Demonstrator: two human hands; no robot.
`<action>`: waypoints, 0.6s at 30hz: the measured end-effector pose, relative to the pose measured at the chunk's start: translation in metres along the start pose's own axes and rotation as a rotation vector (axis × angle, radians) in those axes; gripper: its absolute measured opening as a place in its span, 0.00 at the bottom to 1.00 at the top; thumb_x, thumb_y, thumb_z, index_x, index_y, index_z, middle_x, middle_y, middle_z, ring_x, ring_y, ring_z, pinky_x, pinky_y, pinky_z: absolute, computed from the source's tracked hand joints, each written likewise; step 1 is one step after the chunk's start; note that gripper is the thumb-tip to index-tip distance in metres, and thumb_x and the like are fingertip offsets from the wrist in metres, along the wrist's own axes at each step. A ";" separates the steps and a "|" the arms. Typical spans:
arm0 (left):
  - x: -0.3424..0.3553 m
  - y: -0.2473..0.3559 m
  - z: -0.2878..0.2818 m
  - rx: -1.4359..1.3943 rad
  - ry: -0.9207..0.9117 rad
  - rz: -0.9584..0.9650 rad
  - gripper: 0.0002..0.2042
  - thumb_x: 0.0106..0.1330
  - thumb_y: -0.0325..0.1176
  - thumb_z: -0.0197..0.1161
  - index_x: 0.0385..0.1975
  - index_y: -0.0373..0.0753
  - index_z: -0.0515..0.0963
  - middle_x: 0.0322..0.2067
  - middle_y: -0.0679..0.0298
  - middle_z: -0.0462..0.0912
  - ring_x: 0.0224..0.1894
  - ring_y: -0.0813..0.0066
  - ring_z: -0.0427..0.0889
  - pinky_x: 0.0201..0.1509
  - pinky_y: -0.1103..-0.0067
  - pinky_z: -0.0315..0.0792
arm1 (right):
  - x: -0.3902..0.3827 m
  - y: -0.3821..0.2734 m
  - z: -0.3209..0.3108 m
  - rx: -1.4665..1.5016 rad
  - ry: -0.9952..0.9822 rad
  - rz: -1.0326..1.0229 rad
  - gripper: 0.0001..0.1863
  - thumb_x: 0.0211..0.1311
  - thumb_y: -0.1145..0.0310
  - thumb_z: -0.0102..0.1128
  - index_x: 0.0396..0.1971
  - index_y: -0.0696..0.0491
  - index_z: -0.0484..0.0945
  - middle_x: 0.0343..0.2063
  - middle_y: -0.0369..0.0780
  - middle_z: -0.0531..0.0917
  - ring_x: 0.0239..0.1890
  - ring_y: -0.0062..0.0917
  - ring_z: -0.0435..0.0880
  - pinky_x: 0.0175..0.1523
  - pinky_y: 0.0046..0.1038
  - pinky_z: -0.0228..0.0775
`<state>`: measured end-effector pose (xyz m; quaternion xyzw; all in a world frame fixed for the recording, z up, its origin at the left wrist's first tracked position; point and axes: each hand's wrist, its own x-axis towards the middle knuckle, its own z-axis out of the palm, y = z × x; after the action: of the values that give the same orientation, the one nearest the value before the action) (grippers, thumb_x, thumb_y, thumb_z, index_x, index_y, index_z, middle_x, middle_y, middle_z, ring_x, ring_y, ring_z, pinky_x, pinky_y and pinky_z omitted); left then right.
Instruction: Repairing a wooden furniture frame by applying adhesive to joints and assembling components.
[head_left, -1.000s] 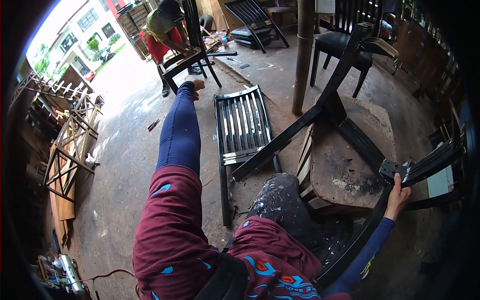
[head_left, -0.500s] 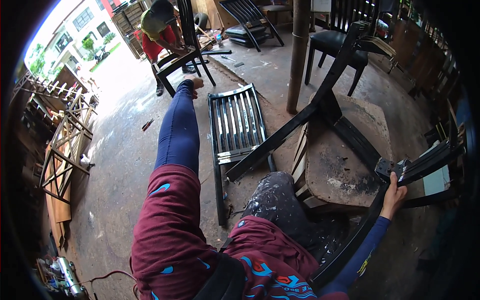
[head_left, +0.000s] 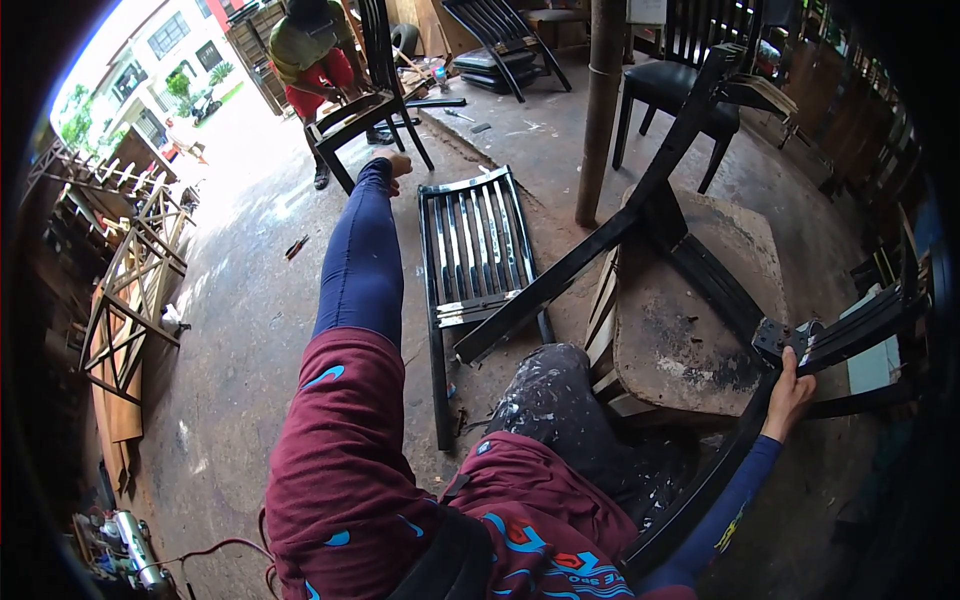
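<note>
My left arm is stretched far forward, and my left hand [head_left: 395, 165] hangs in the air near a seatless dark chair frame [head_left: 350, 125]. Its fingers look curled in, with nothing visible in them. At the right, my right hand [head_left: 790, 400] grips a black wooden chair frame [head_left: 640, 205] close to a corner joint, thumb up along the wood. This frame rests tilted across a worn, stained wooden stool top [head_left: 690, 330], and its lower part runs past my right forearm. On the floor between my arms lies a slatted black chair back [head_left: 478, 245].
A person [head_left: 310, 55] bends over the seatless chair. A rusty post [head_left: 600, 110] stands beyond the stool, with a black padded chair [head_left: 685, 95] behind it. Pliers [head_left: 296, 247] lie on the floor. Wooden lattice frames [head_left: 130, 310] line the left; a metal tool with a hose [head_left: 135, 545] sits lower left.
The person at the far chair has shifted a little and bent lower over it. My arms and the held frame stay nearly the same; the view has drifted slightly.
</note>
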<state>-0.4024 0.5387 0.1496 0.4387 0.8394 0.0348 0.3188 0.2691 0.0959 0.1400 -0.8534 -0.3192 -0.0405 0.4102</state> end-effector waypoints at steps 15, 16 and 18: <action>0.034 -0.059 -0.088 -0.274 0.753 0.028 0.24 0.61 0.41 0.67 0.51 0.29 0.78 0.38 0.51 0.86 0.29 0.62 0.88 0.28 0.72 0.82 | -0.001 -0.004 0.017 0.065 0.044 -0.125 0.41 0.61 0.38 0.63 0.30 0.74 0.79 0.31 0.63 0.81 0.37 0.53 0.82 0.43 0.43 0.71; 0.044 -0.053 -0.082 -0.272 0.749 0.029 0.24 0.62 0.40 0.65 0.52 0.28 0.78 0.40 0.51 0.86 0.31 0.62 0.88 0.30 0.72 0.84 | -0.001 -0.001 0.012 0.038 0.058 -0.110 0.42 0.61 0.38 0.63 0.31 0.74 0.79 0.31 0.63 0.81 0.38 0.53 0.82 0.44 0.43 0.71; 0.047 -0.052 -0.079 -0.330 0.742 0.079 0.21 0.60 0.38 0.64 0.47 0.27 0.80 0.38 0.50 0.87 0.33 0.63 0.89 0.32 0.71 0.84 | 0.002 0.005 0.006 0.010 0.071 -0.100 0.42 0.61 0.38 0.63 0.31 0.74 0.79 0.32 0.63 0.81 0.39 0.53 0.81 0.45 0.43 0.70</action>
<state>-0.5040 0.5602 0.1711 0.3711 0.8632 0.3373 0.0587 0.2723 0.0989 0.1329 -0.8322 -0.3471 -0.0896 0.4231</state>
